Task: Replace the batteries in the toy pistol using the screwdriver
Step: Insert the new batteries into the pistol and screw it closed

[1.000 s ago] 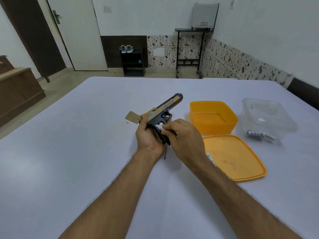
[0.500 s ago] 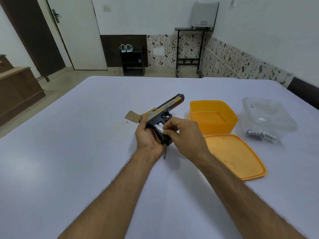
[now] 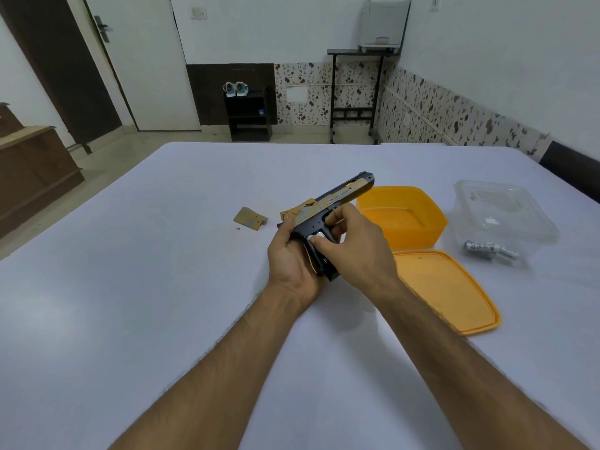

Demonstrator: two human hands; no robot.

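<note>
Toy pistol lifted since earlier, muzzle pointing up-right, away.

toy pistol with a line of dark print along its tan slide, seemingly "DESERT EAGLE" though too small to read with certainty, smaller print beneath it illegible, batteries right of the pistol patterned but unreadable

Toy pistol matt plastic; table smooth cloth; orange box glossy plastic; batteries shiny.
</note>
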